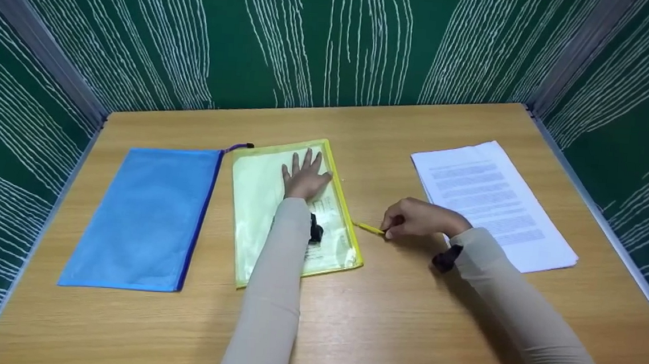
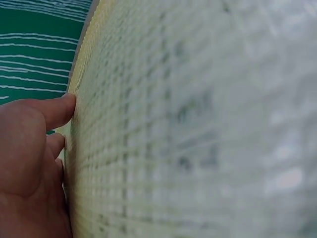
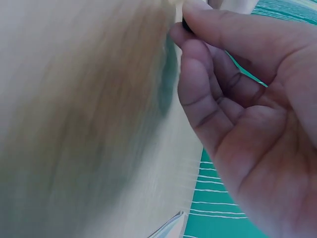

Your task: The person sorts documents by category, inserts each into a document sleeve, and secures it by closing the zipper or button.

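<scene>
A yellow-edged zip document pouch (image 1: 254,211) with a clear mesh face lies in the middle of the table, with printed paper visible inside. Spread fingers of my left hand (image 1: 306,176) rest on its upper part; the left wrist view shows that hand (image 2: 29,163) against the mesh (image 2: 198,119). My right hand (image 1: 422,216) is just to the right of the pouch. Between thumb and finger it pinches the black end of a yellow zipper pull cord (image 1: 368,228), which runs from the pouch's right edge. The right wrist view shows the black tip (image 3: 186,26) between the fingertips.
Left of the pouch lies a blue zip pouch (image 1: 144,221) with a dark blue zipper edge and a purple pull cord (image 1: 236,148). A stack of printed sheets (image 1: 536,251) lies at the right, partly behind the right wrist. Green panels (image 1: 357,47) with white lines enclose the wooden table (image 1: 359,333).
</scene>
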Motion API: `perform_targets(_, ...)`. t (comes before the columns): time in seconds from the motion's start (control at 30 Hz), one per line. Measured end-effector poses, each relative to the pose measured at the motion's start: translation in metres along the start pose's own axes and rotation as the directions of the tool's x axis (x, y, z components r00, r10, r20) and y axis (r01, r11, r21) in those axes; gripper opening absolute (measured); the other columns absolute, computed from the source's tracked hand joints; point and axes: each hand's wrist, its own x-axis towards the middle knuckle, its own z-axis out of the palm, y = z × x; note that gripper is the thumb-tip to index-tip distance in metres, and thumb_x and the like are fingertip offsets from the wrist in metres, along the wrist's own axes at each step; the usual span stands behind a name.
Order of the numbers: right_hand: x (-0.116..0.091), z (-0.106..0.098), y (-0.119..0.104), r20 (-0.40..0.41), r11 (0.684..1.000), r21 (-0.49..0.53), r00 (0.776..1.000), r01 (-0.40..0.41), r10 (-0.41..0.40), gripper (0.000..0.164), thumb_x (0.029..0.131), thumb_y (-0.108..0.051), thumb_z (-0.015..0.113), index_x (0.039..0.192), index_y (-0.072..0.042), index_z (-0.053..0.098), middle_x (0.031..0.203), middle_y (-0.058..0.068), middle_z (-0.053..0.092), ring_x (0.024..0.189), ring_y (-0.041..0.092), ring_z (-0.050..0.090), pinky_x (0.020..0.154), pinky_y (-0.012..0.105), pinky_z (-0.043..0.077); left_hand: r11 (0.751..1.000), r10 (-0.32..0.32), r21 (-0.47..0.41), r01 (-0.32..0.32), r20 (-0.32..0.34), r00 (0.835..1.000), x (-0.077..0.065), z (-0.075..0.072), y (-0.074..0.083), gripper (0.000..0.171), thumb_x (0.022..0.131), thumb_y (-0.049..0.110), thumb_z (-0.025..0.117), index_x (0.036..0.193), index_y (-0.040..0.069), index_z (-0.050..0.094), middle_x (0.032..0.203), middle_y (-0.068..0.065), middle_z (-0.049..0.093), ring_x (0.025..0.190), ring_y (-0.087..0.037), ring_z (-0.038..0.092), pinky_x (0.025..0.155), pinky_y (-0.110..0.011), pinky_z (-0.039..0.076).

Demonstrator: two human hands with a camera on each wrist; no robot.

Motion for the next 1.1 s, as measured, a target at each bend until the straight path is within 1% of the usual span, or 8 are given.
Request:
perform_targets(0.1, -0.003, 0.001, -0.002, 0.012, 1.000, 0.006, 1.000, 0.008, -0.008, 0.007, 0.086, -0.011, 0.072, 0.092, -0.007, 0.073, 0.088, 0.003, 0.071, 0.074, 0.004, 0.057, 0.067, 0.019, 0.049, 1.000, -0.007, -0.004, 0.007, -0.003, 1.000, 0.001, -0.001, -0.002, 0.066, 0.097, 0.050, 0.039, 0.155, 0.026, 0.016, 0.163, 0.005, -0.001, 0.149, -0.027, -0.014, 0.116, -0.053, -0.015)
perform_targets(0.2, -0.005, 0.001, -0.005, 0.022, 1.000, 0.005, 1.000, 0.010, -0.010, 0.007, 0.085, -0.011, 0.072, 0.092, -0.008, 0.073, 0.088, 0.003, 0.071, 0.075, 0.005, 0.057, 0.067, 0.019, 0.048, 1.000, 0.001, -0.005, -0.001, -0.001, 1.000, 0.003, -0.002, -0.002, 0.066, 0.098, 0.050, 0.038, 0.155, 0.026, 0.015, 0.163, 0.005, -0.002, 0.149, -0.026, -0.016, 0.116, -0.053, -0.016)
perform_targets(0.43, -0.010, 0.003, -0.007, 0.061, 0.998, -0.013, 0.997, 0.057, -0.056, 0.008, 0.086, -0.011, 0.072, 0.092, -0.007, 0.073, 0.092, 0.004, 0.072, 0.080, 0.003, 0.060, 0.072, 0.019, 0.051, 1.000, -0.005, 0.019, 0.005, 0.011, 1.000, 0.005, -0.006, -0.005, 0.066, 0.098, 0.050, 0.037, 0.155, 0.026, 0.013, 0.163, 0.005, -0.004, 0.149, -0.026, -0.017, 0.116, -0.053, -0.016)
perform_targets(0.53, -0.012, 0.004, -0.006, 0.071, 0.998, -0.015, 0.996, 0.056, -0.055, 0.007, 0.085, -0.012, 0.072, 0.092, -0.008, 0.073, 0.091, 0.002, 0.072, 0.079, 0.002, 0.059, 0.071, 0.018, 0.051, 0.999, -0.010, 0.032, 0.009, 0.012, 1.000, 0.006, -0.008, -0.005, 0.067, 0.098, 0.050, 0.037, 0.155, 0.026, 0.012, 0.163, 0.005, -0.004, 0.149, -0.026, -0.016, 0.116, -0.053, -0.015)
perform_targets(0.67, -0.015, 0.004, -0.006, 0.085, 0.999, 0.000, 0.995, 0.049, -0.049, 0.007, 0.085, -0.011, 0.072, 0.091, -0.009, 0.073, 0.091, 0.002, 0.072, 0.079, 0.003, 0.059, 0.071, 0.018, 0.051, 1.000, 0.002, 0.025, -0.002, 0.006, 1.000, 0.006, -0.010, -0.004, 0.066, 0.098, 0.049, 0.037, 0.155, 0.025, 0.013, 0.163, 0.004, -0.003, 0.149, -0.028, -0.016, 0.116, -0.054, -0.015)
perform_targets(0.83, -0.018, 0.006, -0.006, 0.112, 0.999, -0.002, 0.993, 0.047, -0.046, 0.007, 0.085, -0.011, 0.073, 0.092, -0.009, 0.073, 0.091, 0.001, 0.072, 0.078, 0.002, 0.059, 0.071, 0.018, 0.051, 1.000, 0.008, 0.026, -0.008, 0.008, 1.000, 0.007, -0.010, -0.004, 0.065, 0.099, 0.049, 0.036, 0.155, 0.025, 0.013, 0.163, 0.005, -0.003, 0.149, -0.028, -0.016, 0.116, -0.054, -0.016)
perform_targets(0.93, -0.020, 0.007, -0.007, 0.136, 0.999, -0.004, 0.990, 0.044, -0.043, 0.008, 0.084, -0.012, 0.073, 0.092, -0.010, 0.073, 0.092, 0.001, 0.072, 0.079, 0.002, 0.059, 0.071, 0.018, 0.050, 1.000, 0.002, 0.031, -0.003, 0.021, 1.000, 0.008, -0.008, -0.005, 0.065, 0.099, 0.049, 0.036, 0.155, 0.026, 0.013, 0.163, 0.006, -0.004, 0.148, -0.027, -0.017, 0.116, -0.053, -0.016)
perform_targets(1.1, -0.022, 0.008, -0.007, 0.188, 1.000, 0.010, 0.982, 0.020, -0.022, 0.008, 0.084, -0.013, 0.073, 0.092, -0.011, 0.074, 0.092, 0.000, 0.072, 0.079, 0.002, 0.059, 0.072, 0.018, 0.050, 1.000, -0.001, 0.012, 0.000, 0.035, 0.999, 0.009, -0.006, -0.007, 0.065, 0.099, 0.049, 0.037, 0.155, 0.027, 0.014, 0.163, 0.006, -0.004, 0.148, -0.026, -0.018, 0.115, -0.053, -0.017)
